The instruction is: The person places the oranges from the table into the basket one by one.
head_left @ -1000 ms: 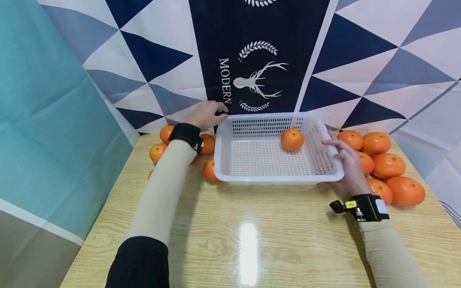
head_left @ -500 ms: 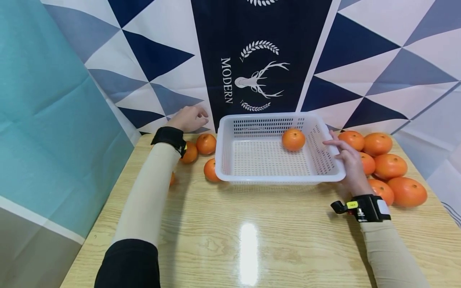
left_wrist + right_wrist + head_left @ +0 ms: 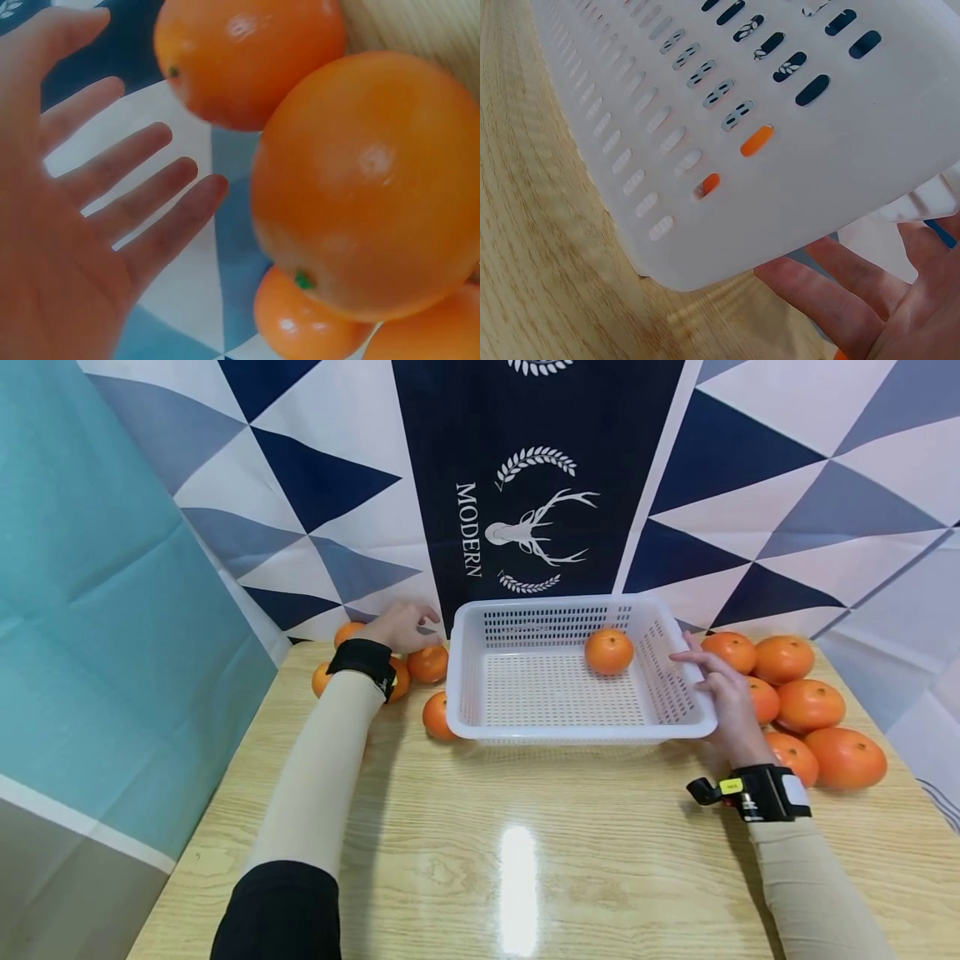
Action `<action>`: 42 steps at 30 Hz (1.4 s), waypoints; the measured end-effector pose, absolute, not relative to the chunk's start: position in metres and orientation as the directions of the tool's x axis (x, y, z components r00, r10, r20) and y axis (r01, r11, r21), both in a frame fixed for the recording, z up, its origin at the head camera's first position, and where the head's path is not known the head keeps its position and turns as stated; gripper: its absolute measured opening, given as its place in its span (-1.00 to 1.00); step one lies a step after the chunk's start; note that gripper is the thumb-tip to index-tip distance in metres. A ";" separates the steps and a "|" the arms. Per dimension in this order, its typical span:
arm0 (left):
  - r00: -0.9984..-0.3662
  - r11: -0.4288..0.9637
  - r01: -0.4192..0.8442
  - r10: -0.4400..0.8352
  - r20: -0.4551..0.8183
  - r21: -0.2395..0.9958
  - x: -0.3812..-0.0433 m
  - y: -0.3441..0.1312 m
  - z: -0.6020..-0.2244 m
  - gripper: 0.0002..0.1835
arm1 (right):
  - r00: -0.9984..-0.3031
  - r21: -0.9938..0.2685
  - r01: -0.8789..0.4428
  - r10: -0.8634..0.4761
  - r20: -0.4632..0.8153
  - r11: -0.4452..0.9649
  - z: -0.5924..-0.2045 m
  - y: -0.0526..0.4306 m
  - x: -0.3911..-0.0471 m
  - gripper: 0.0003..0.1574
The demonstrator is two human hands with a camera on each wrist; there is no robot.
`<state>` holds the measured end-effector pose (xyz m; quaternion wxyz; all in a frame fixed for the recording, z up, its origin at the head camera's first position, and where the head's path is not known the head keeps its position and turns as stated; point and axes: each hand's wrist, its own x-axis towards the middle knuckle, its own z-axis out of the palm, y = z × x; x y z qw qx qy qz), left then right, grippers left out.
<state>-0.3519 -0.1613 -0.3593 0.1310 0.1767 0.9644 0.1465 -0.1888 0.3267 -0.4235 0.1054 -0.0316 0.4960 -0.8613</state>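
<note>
My left hand (image 3: 401,627) hovers over the oranges left of the white plastic basket, holding nothing. Its fingers are spread and fairly straight in the left wrist view, beside a large orange (image 3: 367,187) and another orange (image 3: 247,60), with a gap between. In the head view an orange (image 3: 427,664) lies just under that hand, close to the basket. My right hand (image 3: 727,702) grips the right rim of the basket (image 3: 558,732), with fingers over the edge and others along the outside wall. One orange (image 3: 609,652) sits inside, toward the back right.
Several oranges (image 3: 810,706) are grouped on the table (image 3: 442,860) right of the basket, behind my right hand. Another orange (image 3: 437,717) lies against its left front corner. A patterned cloth (image 3: 540,460) hangs right behind the basket.
My left hand has moved left from beside the basket's back left corner, then slightly back right and lower, over the oranges. My right hand and the basket have stayed put.
</note>
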 end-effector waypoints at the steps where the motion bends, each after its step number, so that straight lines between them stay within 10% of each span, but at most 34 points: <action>1: -0.902 0.897 0.299 0.377 -0.212 0.326 -0.352 -0.161 -0.362 -0.41 | -0.975 -0.858 0.153 -0.214 -0.051 -0.490 -0.424 0.327 -0.189 -0.28; 13: -0.869 0.908 0.320 0.395 -0.298 0.269 -0.354 -0.158 -0.382 -0.33 | -0.971 -0.850 0.170 -0.232 -0.058 -0.499 -0.423 0.326 -0.187 -0.28; 25: -0.872 0.945 0.249 0.313 -0.375 0.210 -0.435 -0.172 -0.465 -0.18 | -0.971 -0.848 0.167 -0.233 -0.053 -0.503 -0.423 0.327 -0.187 -0.27; 34: -0.873 0.945 0.247 0.313 -0.373 0.216 -0.434 -0.175 -0.465 -0.18 | -0.995 -0.997 -0.014 -0.094 0.021 -0.078 -0.433 0.337 -0.186 -0.18; 42: -0.880 0.928 0.283 0.352 -0.320 0.242 -0.413 -0.171 -0.451 -0.22 | -0.994 -0.991 -0.093 -0.051 0.098 -0.093 -0.439 0.336 -0.195 -0.21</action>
